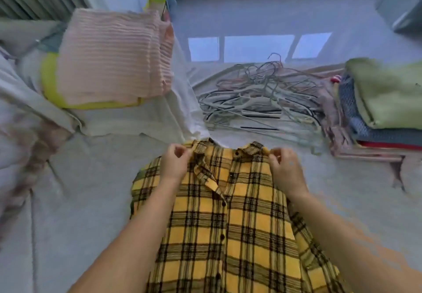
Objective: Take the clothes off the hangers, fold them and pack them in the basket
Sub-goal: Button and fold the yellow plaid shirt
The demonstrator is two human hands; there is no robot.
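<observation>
head view, shirt: yellow plaid shirt [228,212] lies front-up, buttoned, spread flat on the pale bed sheet [91,201], collar away from the person, hem toward the body; laid out like this so it can be squared before folding.
head view, left hand: left hand [175,162] pinches the shirt's left shoulder just beside the collar, fingers curled onto the fabric; the hold looks meant to pull that shoulder straight.
head view, right hand: right hand [285,167] pinches the opposite shoulder the same way, fingers bent on the cloth edge; both hands are level, so the top edge is likely being tensioned evenly.
head view, hanger status: no hanger visible in the shirt; judged already off, fold not yet started.
head view, hangers: pile of empty hangers [262,101] heaped on the sheet beyond the shirt, well apart from it; probably dumped there to keep the folding area free.
head view, folded stack: stack of folded clothes [376,110], green piece on top, sits at right past the hangers.
head view, pink item: pink ribbed fabric [109,57] over something yellow-green [49,80] at upper left; cannot tell whether that is the basket.
head view, next: sleeves probably get folded inward; risk is the collar bunching.
</observation>
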